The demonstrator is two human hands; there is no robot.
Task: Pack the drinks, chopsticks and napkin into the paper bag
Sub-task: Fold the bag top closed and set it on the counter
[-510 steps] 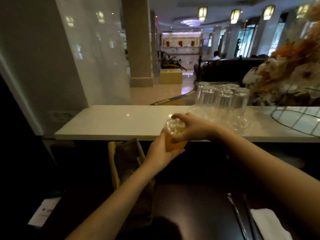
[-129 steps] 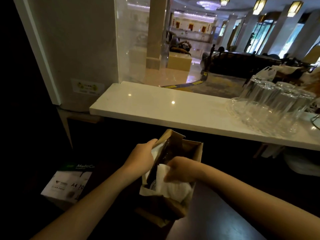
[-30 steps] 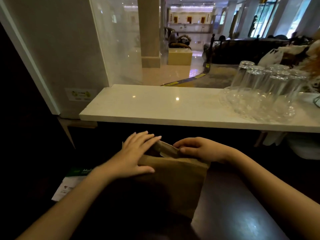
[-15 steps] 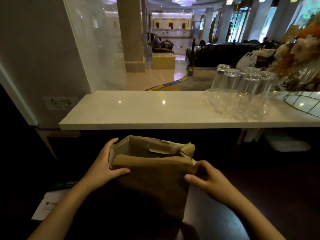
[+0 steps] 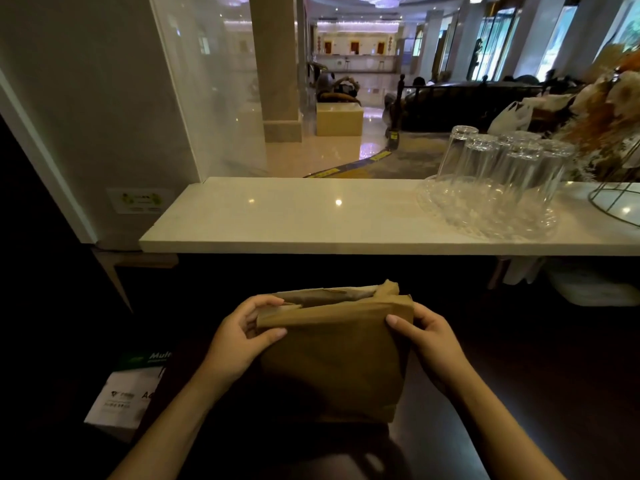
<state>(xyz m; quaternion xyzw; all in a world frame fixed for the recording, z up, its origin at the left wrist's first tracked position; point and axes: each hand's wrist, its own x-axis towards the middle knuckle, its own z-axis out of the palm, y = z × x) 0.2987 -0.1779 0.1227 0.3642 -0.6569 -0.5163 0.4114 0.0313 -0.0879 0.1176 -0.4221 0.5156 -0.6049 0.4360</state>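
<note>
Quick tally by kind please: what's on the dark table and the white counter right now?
Paper bag: 1, gripped by the left hand and right hand
Upturned glasses: about 5, overlapping
Glass tray: 1
Wire stand: 1
Total: about 8

Both hands, left (image 5: 239,337) and right (image 5: 427,336), pinch the paper bag (image 5: 332,355) top nearly closed.
</note>
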